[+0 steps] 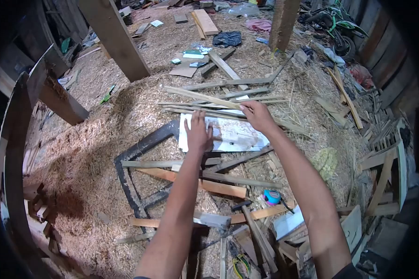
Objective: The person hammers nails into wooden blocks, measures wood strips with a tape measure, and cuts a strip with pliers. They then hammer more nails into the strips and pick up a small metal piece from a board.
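My left hand (198,132) lies with fingers spread on the left part of a white board (239,135). My right hand (258,116) is closed, with thumb and fingers pinching the right end of a thin wooden strip (200,96). That strip slants up to the left, above several other thin strips (191,110) lying along the board's far edge. Part of the board rests over a dark wooden frame (144,145). Closer to me, several wood pieces (223,188) lie across the frame.
A blue tape measure (271,197), a hammer (256,228) and pliers (240,266) lie near me among offcuts. Wooden posts (116,39) rise from the shaving-covered floor (93,153). A green motorbike (340,32) stands at the back right. Slatted wood (381,158) is at right.
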Action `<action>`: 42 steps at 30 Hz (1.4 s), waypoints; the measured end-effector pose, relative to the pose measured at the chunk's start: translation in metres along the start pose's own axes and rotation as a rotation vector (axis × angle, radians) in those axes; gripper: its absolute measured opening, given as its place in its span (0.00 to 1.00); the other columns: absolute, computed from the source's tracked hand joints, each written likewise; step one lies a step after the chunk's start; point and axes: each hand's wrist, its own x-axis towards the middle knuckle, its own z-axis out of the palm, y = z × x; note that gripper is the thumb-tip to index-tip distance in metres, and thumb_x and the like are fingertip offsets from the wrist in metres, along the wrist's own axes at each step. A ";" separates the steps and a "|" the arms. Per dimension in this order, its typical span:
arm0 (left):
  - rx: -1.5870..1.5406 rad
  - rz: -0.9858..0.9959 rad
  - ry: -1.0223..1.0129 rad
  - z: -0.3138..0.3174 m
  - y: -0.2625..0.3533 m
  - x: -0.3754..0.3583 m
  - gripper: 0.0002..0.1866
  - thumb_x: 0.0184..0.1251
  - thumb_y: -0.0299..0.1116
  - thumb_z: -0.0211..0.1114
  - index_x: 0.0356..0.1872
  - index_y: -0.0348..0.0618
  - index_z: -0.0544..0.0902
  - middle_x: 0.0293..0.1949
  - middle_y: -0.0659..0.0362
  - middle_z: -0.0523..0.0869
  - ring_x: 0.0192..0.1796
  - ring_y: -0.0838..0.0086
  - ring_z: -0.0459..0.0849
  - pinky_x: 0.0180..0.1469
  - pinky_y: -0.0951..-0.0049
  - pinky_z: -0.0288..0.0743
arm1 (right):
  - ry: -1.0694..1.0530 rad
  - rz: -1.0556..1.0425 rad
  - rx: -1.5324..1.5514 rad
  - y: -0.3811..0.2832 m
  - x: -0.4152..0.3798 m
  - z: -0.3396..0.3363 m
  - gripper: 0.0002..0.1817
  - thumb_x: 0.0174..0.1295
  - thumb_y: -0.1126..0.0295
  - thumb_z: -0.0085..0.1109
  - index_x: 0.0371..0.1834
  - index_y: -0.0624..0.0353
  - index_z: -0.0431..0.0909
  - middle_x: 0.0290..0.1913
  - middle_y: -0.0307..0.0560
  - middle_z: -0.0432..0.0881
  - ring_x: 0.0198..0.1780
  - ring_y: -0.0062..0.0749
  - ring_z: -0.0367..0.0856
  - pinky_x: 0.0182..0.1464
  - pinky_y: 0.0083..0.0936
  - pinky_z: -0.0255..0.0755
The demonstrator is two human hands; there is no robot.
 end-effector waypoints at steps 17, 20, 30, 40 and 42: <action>-1.341 -0.766 0.302 -0.219 -0.002 -0.034 0.10 0.75 0.28 0.63 0.50 0.37 0.74 0.38 0.56 0.83 0.34 0.69 0.85 0.35 0.67 0.87 | -0.246 0.128 0.105 -0.140 -0.136 -0.046 0.14 0.66 0.62 0.66 0.44 0.62 0.88 0.37 0.55 0.89 0.40 0.39 0.88 0.46 0.35 0.79; -1.422 -0.825 0.399 -0.251 -0.001 -0.101 0.24 0.71 0.25 0.64 0.63 0.37 0.65 0.48 0.47 0.82 0.41 0.61 0.88 0.39 0.64 0.87 | -0.342 0.087 0.035 -0.136 -0.179 -0.050 0.13 0.65 0.61 0.67 0.43 0.61 0.88 0.39 0.56 0.89 0.41 0.44 0.88 0.47 0.37 0.79; -1.148 -1.078 -0.049 -0.234 -0.059 -0.233 0.14 0.76 0.33 0.62 0.57 0.40 0.76 0.42 0.56 0.85 0.41 0.70 0.87 0.37 0.70 0.85 | -0.281 -0.009 -0.278 -0.102 -0.250 -0.038 0.08 0.68 0.67 0.59 0.41 0.59 0.83 0.43 0.55 0.84 0.48 0.55 0.83 0.53 0.48 0.75; -1.171 -1.033 -0.010 -0.172 -0.060 -0.165 0.28 0.68 0.19 0.56 0.71 0.38 0.69 0.49 0.49 0.86 0.46 0.67 0.90 0.38 0.74 0.84 | -0.063 0.052 -0.508 -0.066 -0.241 -0.004 0.06 0.61 0.77 0.54 0.39 0.63 0.79 0.45 0.57 0.82 0.54 0.57 0.81 0.57 0.49 0.75; -0.999 -1.018 -0.017 -0.162 -0.052 -0.173 0.26 0.66 0.20 0.57 0.67 0.34 0.73 0.51 0.49 0.85 0.46 0.66 0.88 0.44 0.72 0.82 | -0.080 0.211 -0.497 -0.061 -0.247 0.004 0.08 0.60 0.79 0.53 0.39 0.63 0.81 0.49 0.60 0.83 0.54 0.57 0.82 0.56 0.49 0.77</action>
